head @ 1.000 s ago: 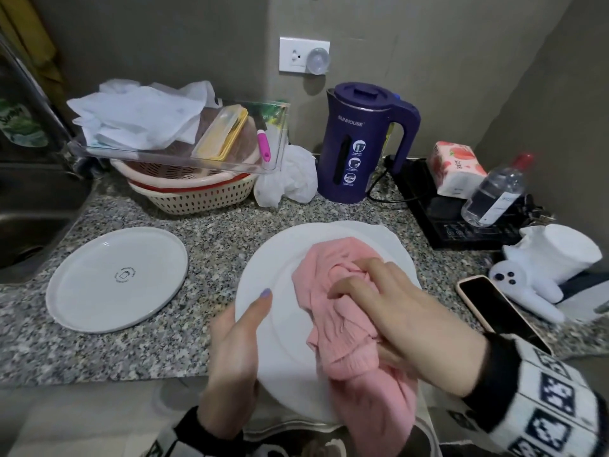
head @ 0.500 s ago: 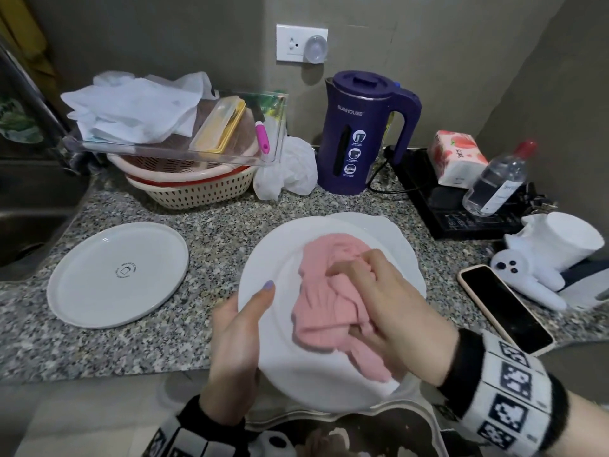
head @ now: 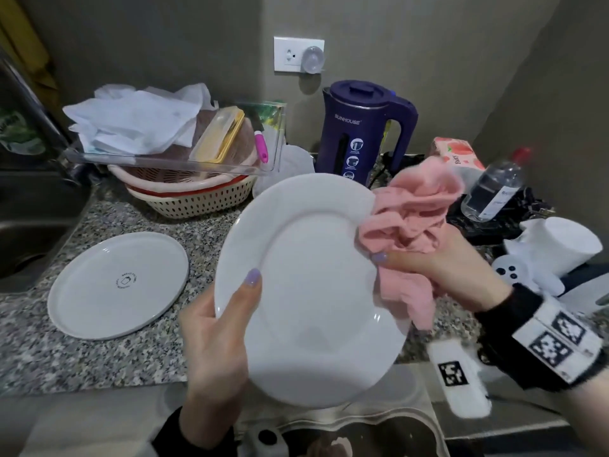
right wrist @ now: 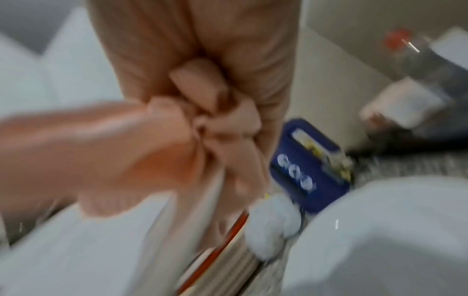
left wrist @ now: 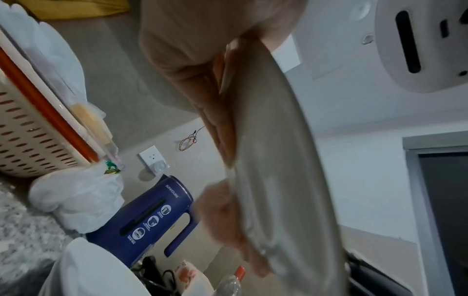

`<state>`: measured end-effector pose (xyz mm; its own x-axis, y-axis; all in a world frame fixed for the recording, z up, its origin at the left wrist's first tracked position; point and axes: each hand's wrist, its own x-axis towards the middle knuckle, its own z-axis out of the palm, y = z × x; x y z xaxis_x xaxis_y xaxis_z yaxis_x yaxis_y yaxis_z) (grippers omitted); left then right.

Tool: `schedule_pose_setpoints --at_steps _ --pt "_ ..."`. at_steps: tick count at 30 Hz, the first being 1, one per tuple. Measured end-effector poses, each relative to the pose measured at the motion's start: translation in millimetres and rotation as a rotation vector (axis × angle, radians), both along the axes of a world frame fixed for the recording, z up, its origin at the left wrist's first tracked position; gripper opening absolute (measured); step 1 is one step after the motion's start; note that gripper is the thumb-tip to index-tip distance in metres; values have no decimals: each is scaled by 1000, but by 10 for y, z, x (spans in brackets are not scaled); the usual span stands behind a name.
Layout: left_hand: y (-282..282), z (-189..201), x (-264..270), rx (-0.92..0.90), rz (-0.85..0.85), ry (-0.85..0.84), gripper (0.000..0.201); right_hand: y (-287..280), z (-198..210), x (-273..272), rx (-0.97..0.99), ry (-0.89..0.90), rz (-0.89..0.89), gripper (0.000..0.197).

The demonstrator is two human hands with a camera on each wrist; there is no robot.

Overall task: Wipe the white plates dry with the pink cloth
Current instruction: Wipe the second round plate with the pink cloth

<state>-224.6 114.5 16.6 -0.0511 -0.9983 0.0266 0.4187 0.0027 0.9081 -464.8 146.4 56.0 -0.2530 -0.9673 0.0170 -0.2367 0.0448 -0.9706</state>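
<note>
A large white plate (head: 306,291) is lifted off the counter and tilted toward me. My left hand (head: 217,334) grips its left rim, thumb on the face, fingers behind. The bunched pink cloth (head: 412,219) wraps over the plate's right rim, held there by my right hand (head: 438,265), thumb pressing it on the front. In the left wrist view the plate (left wrist: 278,160) shows edge-on with the cloth (left wrist: 220,212) blurred behind it. The right wrist view is blurred, with fingers curled into the cloth (right wrist: 202,96). A second white plate (head: 118,285) lies upside down on the counter at left.
Behind stand stacked baskets (head: 188,196) under a clear tray of paper, a purple kettle (head: 365,133), a tissue pack (head: 458,153) and a water bottle (head: 494,186). A white toy (head: 534,275) lies at right. The sink (head: 29,225) is at left, on the granite counter (head: 99,357).
The plate has come up off the counter and tilted toward me. My right hand and the cloth slid from the plate's middle to its right rim.
</note>
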Motion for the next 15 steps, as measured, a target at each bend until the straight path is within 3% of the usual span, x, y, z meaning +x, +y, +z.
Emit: schedule_pose_setpoints --at_steps 3,6,8,11,13,15 --pt "-34 20 -39 -7 49 54 19 -14 -60 111 -153 -323 -161 35" --pt "-87 24 -106 -32 137 103 26 -5 -229 334 -319 -720 -301 41" --pt "-122 12 -166 -49 218 137 37 58 -374 569 -272 -893 -295 48" --pt "-103 -14 -266 -107 320 165 27 132 -691 916 -152 -913 -403 60" --pt "-63 -37 -275 -154 256 117 25 111 -767 959 -165 -941 -447 70" --pt "-127 -15 -155 -208 144 -5 24 111 -675 814 -253 -887 -428 61"
